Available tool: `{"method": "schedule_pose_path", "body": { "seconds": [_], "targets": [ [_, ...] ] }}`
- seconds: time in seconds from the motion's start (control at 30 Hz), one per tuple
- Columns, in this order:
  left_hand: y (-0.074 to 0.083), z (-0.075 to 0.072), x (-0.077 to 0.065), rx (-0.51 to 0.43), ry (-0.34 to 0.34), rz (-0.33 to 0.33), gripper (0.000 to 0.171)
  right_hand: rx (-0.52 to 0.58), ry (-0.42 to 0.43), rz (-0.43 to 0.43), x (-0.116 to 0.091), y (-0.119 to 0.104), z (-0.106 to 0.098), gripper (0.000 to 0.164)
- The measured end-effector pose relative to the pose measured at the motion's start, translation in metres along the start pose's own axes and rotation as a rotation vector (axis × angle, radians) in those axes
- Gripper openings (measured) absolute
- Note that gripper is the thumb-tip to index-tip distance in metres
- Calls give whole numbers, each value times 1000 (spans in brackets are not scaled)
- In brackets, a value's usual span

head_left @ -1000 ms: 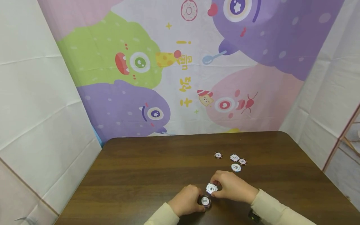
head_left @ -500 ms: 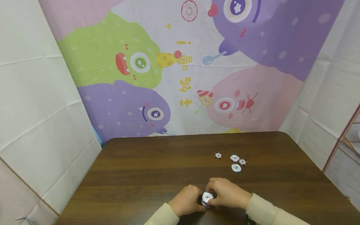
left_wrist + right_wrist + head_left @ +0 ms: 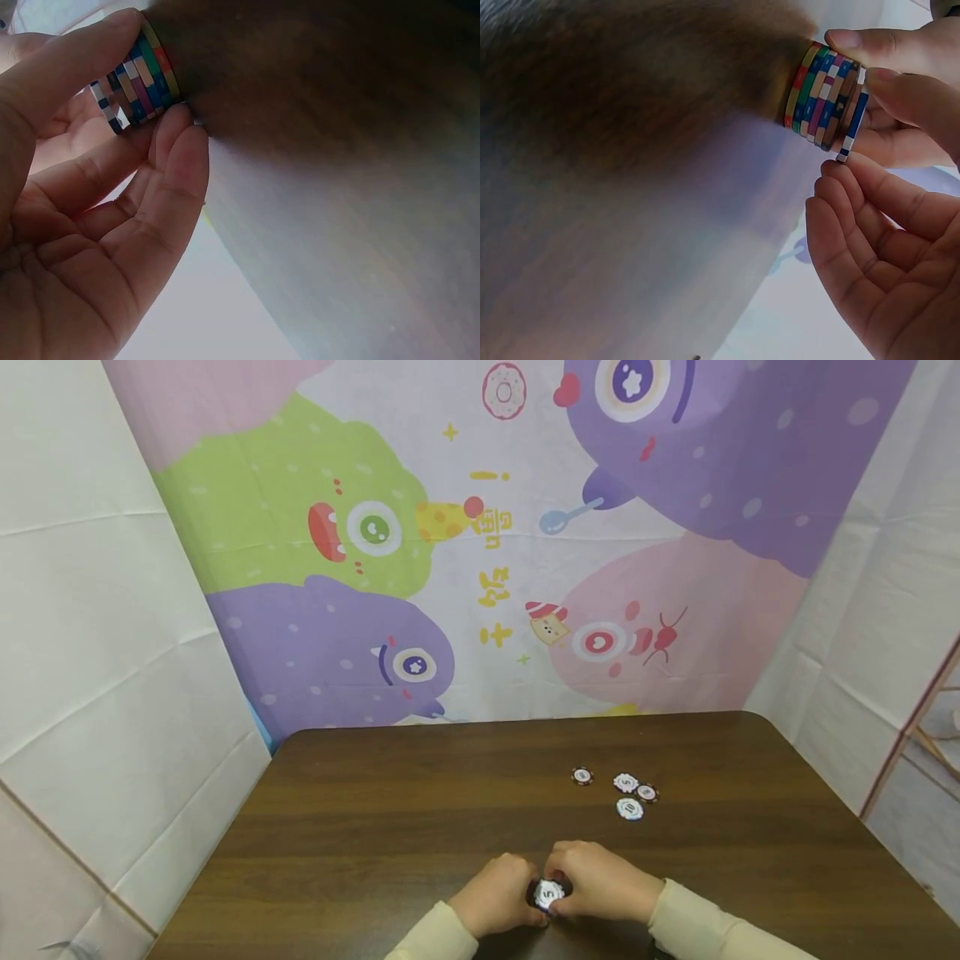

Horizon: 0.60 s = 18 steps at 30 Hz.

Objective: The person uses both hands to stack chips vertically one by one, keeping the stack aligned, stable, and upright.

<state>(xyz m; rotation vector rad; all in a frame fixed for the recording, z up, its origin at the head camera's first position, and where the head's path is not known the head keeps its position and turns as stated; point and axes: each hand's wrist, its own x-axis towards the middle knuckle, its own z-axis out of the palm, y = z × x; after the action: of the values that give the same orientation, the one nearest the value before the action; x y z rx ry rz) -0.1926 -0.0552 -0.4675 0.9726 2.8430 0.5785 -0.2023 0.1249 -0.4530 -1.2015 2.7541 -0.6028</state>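
Observation:
A short stack of poker chips [image 3: 817, 97] with multicoloured edges stands on the table, near its front. My left hand [image 3: 495, 895] holds this stack around its side, thumb and fingers curled. Above it my right hand [image 3: 603, 881] pinches a white poker chip [image 3: 549, 894] marked 5, thumb on one side and fingers on the other. In the right wrist view, that chip's blue-and-white edge lies over the top of the stack, slightly tilted, with a narrow gap at one side. The chips beneath it are mostly hidden in the head view.
Farther back on the brown table [image 3: 375, 810] lie a white chip [image 3: 630, 808] marked 10, another white chip [image 3: 626, 782] marked 5, a dark chip [image 3: 647, 792] touching it, and a separate dark chip [image 3: 582, 775]. A cartoon-printed cloth [image 3: 495, 543] hangs behind the table.
My right hand has brought the white 5 chip left and toward me, from beside the stack to its top, covering the dark 100 chip. My left hand stays around the stack.

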Motion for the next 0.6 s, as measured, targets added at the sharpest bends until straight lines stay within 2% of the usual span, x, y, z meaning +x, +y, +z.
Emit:
{"method": "schedule_pose_path", "body": {
  "seconds": [0.6],
  "targets": [
    [-2, 2, 2, 0, 7, 32, 24, 7, -24, 8, 1, 1, 4, 22]
  ]
}}
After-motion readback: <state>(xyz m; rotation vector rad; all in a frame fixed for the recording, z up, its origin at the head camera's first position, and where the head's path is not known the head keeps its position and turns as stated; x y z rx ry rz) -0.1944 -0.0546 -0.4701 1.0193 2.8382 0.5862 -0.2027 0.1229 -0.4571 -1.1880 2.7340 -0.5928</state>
